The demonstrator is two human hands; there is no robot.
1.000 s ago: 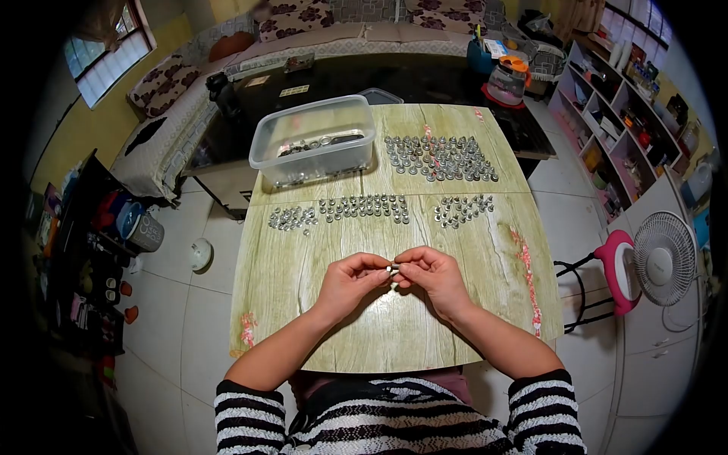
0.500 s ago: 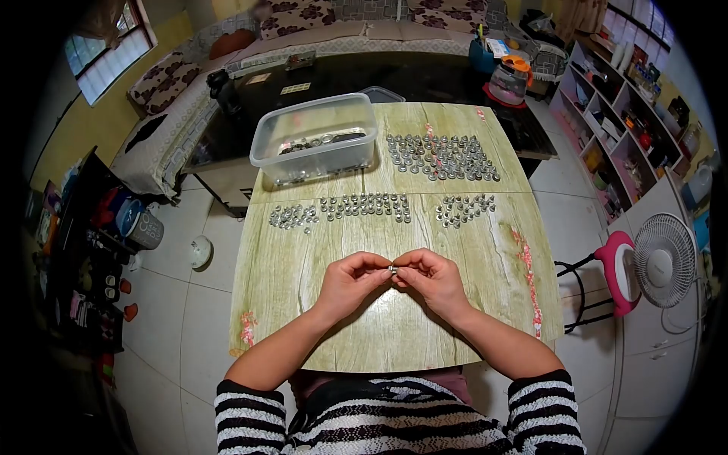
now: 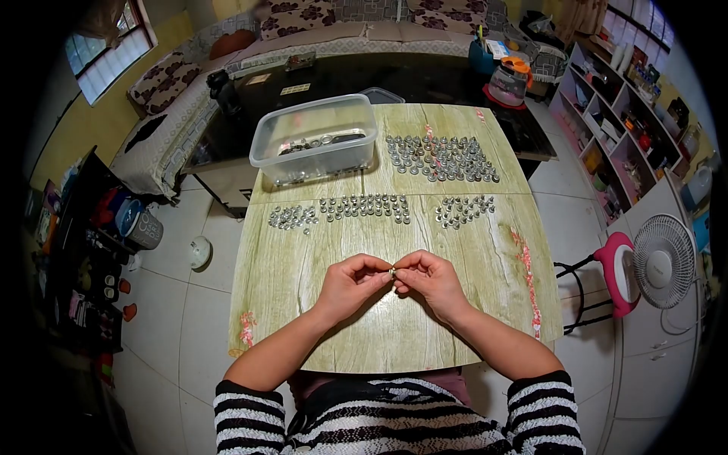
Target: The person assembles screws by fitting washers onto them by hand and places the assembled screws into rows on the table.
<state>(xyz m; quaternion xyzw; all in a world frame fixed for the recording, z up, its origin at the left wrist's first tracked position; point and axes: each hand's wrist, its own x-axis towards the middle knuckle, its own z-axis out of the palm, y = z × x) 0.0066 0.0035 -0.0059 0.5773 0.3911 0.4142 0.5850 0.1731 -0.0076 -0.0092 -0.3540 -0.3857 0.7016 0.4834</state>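
My left hand (image 3: 350,287) and my right hand (image 3: 432,284) meet over the middle of the table, fingertips pinched together. Between them is a small shiny metal part (image 3: 393,272), mostly covered by the fingers; its exact kind is too small to tell. Beyond the hands stand rows of small metal pieces (image 3: 365,206), with a cluster of flatter silvery pieces (image 3: 293,218) to their left. A smaller group of upright metal pieces (image 3: 464,211) lies to the right. Farther back is a large block of similar metal pieces (image 3: 441,158).
A clear plastic tub (image 3: 315,155) with metal parts inside stands at the table's back left. The wood-patterned table (image 3: 303,262) has worn reddish patches. Behind it is a dark table (image 3: 432,80) with a jug (image 3: 510,80). A fan (image 3: 663,258) stands on the right.
Both hands stay in nearly the same place. The fingertips shift slightly around the small metal part, which has turned a little. The groups of pieces look unchanged.
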